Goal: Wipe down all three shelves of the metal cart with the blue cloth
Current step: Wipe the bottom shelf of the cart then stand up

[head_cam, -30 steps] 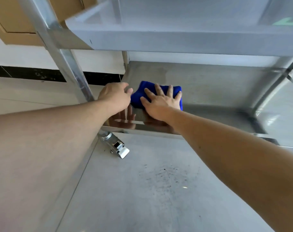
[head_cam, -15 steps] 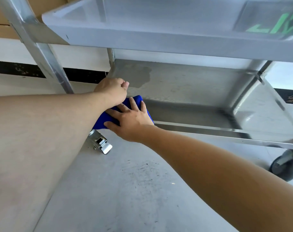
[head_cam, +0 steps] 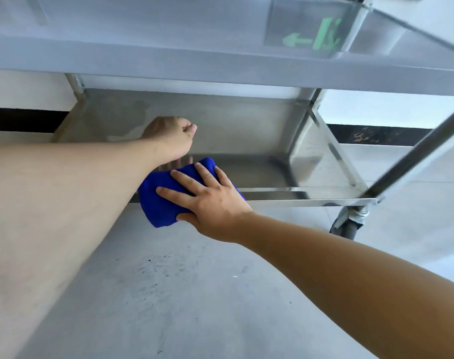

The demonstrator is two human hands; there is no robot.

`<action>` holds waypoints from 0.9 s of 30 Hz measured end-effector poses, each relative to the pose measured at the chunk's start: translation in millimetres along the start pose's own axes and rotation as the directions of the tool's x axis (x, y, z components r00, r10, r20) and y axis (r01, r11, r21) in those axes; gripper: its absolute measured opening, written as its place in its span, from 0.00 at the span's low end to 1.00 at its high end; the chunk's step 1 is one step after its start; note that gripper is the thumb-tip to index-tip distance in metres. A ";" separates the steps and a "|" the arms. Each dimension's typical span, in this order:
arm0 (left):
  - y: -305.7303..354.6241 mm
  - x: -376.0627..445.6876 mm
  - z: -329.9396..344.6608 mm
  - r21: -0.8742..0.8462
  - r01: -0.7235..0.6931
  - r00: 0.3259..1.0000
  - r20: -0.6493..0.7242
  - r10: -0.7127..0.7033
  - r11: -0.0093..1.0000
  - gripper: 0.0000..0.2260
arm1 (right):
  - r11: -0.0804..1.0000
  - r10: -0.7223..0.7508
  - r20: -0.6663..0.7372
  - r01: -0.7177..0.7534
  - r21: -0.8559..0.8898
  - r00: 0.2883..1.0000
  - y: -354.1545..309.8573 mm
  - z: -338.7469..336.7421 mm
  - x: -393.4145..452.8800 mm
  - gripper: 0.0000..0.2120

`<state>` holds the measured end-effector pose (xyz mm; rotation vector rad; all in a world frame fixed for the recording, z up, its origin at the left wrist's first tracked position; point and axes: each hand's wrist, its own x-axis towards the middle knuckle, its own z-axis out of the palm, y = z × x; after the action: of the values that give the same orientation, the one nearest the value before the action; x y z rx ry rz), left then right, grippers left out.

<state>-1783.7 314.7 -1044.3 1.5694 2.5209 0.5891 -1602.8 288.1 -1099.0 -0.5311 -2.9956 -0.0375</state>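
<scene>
The metal cart's bottom shelf (head_cam: 246,130) is a shiny steel tray low to the floor, with a damp patch near its back left corner. The blue cloth (head_cam: 163,203) is draped over the shelf's front rim. My right hand (head_cam: 210,200) lies flat on the cloth with fingers spread, thumb under its lower edge. My left hand (head_cam: 171,138) is curled into a loose fist, resting over the shelf just behind the cloth. The shelf above (head_cam: 220,66) spans the top of the view.
A grey caster wheel (head_cam: 346,225) sits under the cart's front right corner, below an upright post (head_cam: 412,161). The floor is grey concrete with dark specks. A white wall with a black skirting strip runs behind the cart.
My right hand has dragged the cloth from the shelf's surface toward me onto the front rim and then rightward along it. My left hand has stayed fisted beside it; the view has shifted right.
</scene>
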 end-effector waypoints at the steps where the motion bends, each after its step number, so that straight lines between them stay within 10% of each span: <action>1: 11.9 1.2 10.0 -0.015 -0.013 1.000 0.007 0.013 1.000 0.17 | 1.000 0.021 0.002 -0.021 0.002 1.000 11.2 -1.4 -10.6 0.28; 19: 173.0 -11.4 97.7 -0.079 -0.150 0.981 0.116 0.159 0.986 0.19 | 0.874 0.486 -0.035 -0.486 0.005 0.873 186.2 -11.7 -184.0 0.34; 27: 199.4 -27.0 113.4 -0.033 -0.214 0.968 0.130 0.217 0.976 0.16 | 0.696 0.714 -0.008 -0.708 0.122 0.700 190.4 -11.1 -154.0 0.31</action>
<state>-1570.6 398.3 -1075.1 1.8257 2.2604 0.5095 -1392.4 413.8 -1102.3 -1.6008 -2.4935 0.1693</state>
